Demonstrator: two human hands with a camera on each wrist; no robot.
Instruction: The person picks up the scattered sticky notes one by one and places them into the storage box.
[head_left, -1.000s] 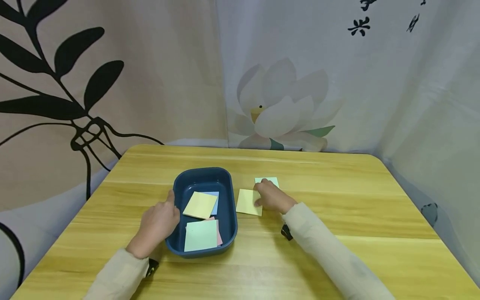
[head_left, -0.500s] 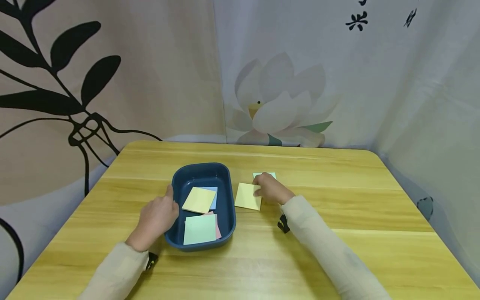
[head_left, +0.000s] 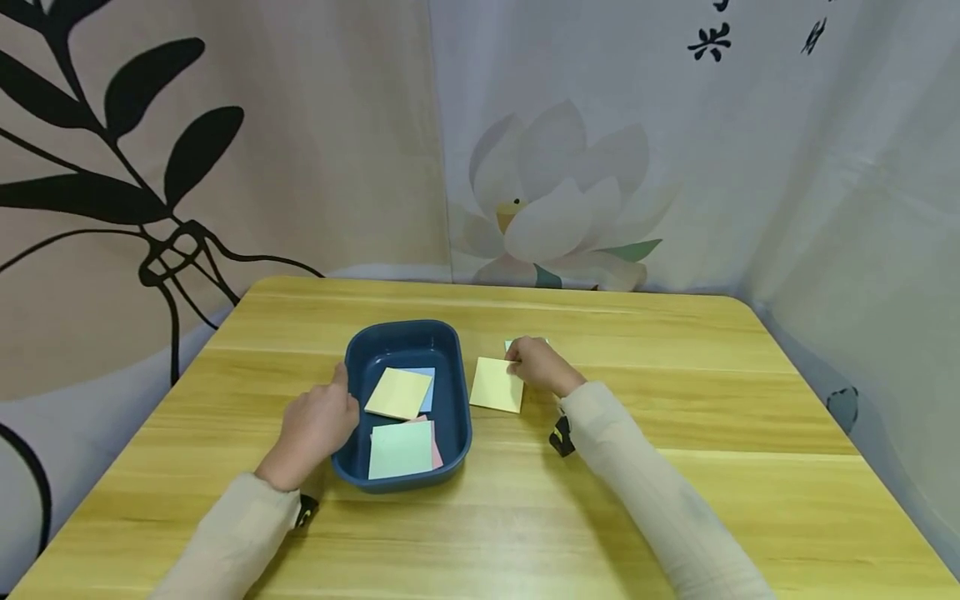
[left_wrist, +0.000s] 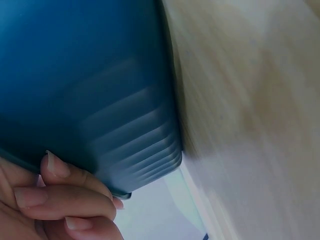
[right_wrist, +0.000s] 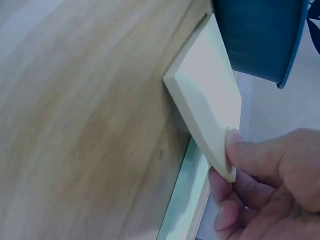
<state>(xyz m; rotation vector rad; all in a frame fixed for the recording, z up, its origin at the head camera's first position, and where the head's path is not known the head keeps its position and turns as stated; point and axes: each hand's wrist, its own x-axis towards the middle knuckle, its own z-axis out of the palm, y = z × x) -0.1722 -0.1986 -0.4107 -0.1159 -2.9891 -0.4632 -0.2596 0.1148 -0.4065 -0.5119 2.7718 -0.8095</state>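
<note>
My left hand (head_left: 315, 425) grips the left rim of a dark blue plastic tub (head_left: 464, 417). In the left wrist view, curled fingers (left_wrist: 70, 200) lie against the tub's ribbed outer wall (left_wrist: 100, 100). To the tub's right, my right hand (head_left: 546, 367) pinches a corner of a pale yellow sticky note pad (head_left: 495, 385). Seen from the right wrist, the thumb is on top of that yellow pad (right_wrist: 205, 85), fingers below, and the pinched end is tilted up off the table. A mint green pad (right_wrist: 182, 192) lies behind it, mostly hidden by my right hand in the head view.
Inside the tub lie a yellow pad (head_left: 397, 393) partly over a blue one (head_left: 428, 390), and a green pad (head_left: 400, 452) over a pink one (head_left: 437, 454). All stands on a wooden table (head_left: 675, 517), with a printed curtain (head_left: 337, 150) behind.
The right hand has shifted slightly on the yellow pad and now pinches its far right corner. The left hand stays on the tub. The head view has tilted a little.
</note>
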